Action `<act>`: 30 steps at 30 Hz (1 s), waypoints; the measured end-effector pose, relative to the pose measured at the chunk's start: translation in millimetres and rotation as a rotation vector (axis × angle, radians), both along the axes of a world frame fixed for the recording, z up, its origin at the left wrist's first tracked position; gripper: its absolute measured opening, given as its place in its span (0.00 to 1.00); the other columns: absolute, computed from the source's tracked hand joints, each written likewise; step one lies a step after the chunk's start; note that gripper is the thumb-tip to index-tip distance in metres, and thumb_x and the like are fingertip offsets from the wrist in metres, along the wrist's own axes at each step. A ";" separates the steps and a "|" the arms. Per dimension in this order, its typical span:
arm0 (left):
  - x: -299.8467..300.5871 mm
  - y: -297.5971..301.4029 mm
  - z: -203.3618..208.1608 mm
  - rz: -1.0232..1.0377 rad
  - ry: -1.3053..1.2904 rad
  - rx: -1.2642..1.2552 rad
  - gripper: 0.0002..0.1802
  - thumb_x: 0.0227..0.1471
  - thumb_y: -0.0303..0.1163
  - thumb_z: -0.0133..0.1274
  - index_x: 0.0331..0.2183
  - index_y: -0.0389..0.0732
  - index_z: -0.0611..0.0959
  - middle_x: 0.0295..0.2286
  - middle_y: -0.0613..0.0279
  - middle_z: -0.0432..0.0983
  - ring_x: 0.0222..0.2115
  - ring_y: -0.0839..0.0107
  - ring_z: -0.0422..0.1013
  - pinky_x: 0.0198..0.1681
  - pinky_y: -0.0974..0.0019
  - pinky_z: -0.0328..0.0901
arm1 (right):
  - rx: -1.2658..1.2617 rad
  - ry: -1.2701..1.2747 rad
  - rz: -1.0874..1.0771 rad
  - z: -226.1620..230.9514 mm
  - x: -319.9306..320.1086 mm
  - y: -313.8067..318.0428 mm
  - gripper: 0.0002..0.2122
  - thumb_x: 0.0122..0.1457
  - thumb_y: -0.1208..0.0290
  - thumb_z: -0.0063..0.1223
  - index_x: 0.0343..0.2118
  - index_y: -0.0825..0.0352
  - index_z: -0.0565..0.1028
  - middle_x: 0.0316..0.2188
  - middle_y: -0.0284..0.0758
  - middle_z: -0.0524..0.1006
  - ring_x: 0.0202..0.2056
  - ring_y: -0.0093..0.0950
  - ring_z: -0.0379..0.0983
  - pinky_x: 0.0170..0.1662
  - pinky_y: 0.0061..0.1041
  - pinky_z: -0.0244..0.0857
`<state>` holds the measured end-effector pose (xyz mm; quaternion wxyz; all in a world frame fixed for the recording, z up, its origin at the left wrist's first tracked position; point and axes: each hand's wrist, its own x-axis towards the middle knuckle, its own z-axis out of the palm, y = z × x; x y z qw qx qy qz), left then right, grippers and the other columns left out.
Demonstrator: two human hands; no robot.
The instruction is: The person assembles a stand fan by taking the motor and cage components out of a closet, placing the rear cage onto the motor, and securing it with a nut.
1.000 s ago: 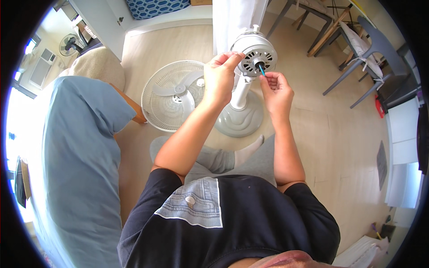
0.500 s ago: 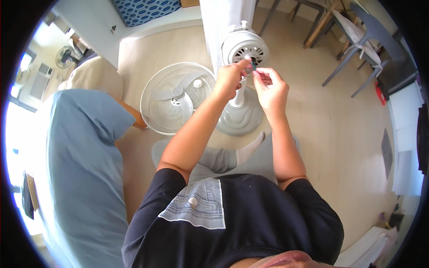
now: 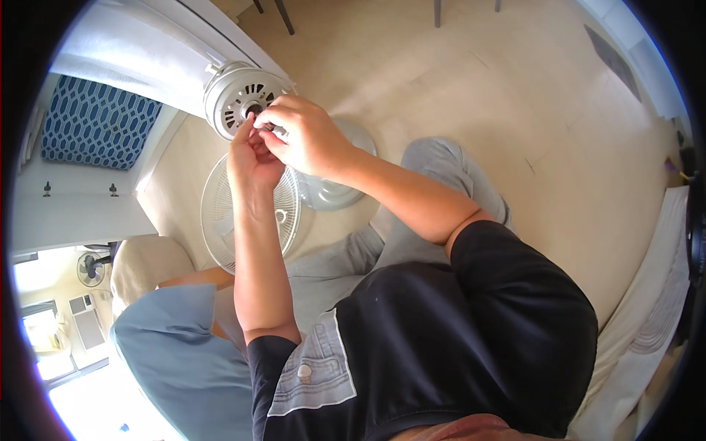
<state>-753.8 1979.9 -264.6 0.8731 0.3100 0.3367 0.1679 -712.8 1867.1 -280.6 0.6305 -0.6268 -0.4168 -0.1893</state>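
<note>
The white motor housing [image 3: 234, 94] of a stand fan, with dark vent slots round a central hub, sits in front of my fingers. My left hand [image 3: 254, 160] is closed with its fingertips just below the hub. My right hand [image 3: 305, 136] comes in from the right, its thumb and fingers pinched together beside the left fingertips. Whatever lies between the fingers is hidden or too small to name. Below the hands, the fan's round wire guard [image 3: 215, 213] lies on the floor, partly covered by my left forearm. The grey fan base [image 3: 334, 187] stands behind my right hand.
My grey-trousered legs [image 3: 456, 173] are folded close to the base. A blue cloth-covered seat [image 3: 184, 345] stands at the left, beside a beige cushioned piece [image 3: 147, 264]. A white curtain [image 3: 147, 55] hangs behind the motor. Pale floor [image 3: 471, 95] spreads to the right.
My view has turned, so the fan now appears further left. My right hand has come over beside the left fingertips. The thin teal piece seen earlier between my fingers is hidden now.
</note>
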 end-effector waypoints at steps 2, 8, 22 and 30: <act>-0.1 -0.7 0.0 -0.009 0.007 0.011 0.07 0.52 0.31 0.50 0.25 0.40 0.75 0.16 0.70 0.69 0.16 0.82 0.65 0.18 0.80 0.60 | -0.009 0.018 -0.007 -2.3 0.2 -1.8 0.08 0.43 0.79 0.56 0.29 0.66 0.73 0.26 0.37 0.73 0.28 0.36 0.70 0.31 0.30 0.66; -10.4 30.4 -14.3 -0.104 0.013 0.115 0.08 0.50 0.31 0.50 0.27 0.36 0.78 0.23 0.58 0.76 0.24 0.70 0.73 0.27 0.70 0.69 | -0.048 0.107 0.031 -5.1 -6.4 1.9 0.10 0.45 0.76 0.58 0.32 0.68 0.73 0.26 0.40 0.75 0.29 0.35 0.73 0.33 0.29 0.67; -10.5 -3.7 -0.2 0.142 -0.056 -0.011 0.05 0.47 0.27 0.50 0.23 0.41 0.71 0.14 0.75 0.57 0.14 0.84 0.51 0.15 0.78 0.47 | -0.063 0.118 -0.023 -6.1 -10.1 14.0 0.07 0.46 0.80 0.57 0.29 0.69 0.74 0.24 0.38 0.75 0.26 0.31 0.74 0.29 0.26 0.68; -18.1 -4.6 5.8 0.119 -0.094 -0.058 0.04 0.47 0.25 0.50 0.24 0.42 0.71 0.13 0.77 0.54 0.14 0.85 0.50 0.16 0.79 0.48 | -0.065 0.150 -0.068 -4.8 -10.1 12.3 0.06 0.46 0.77 0.60 0.26 0.70 0.75 0.22 0.39 0.76 0.23 0.31 0.75 0.26 0.26 0.67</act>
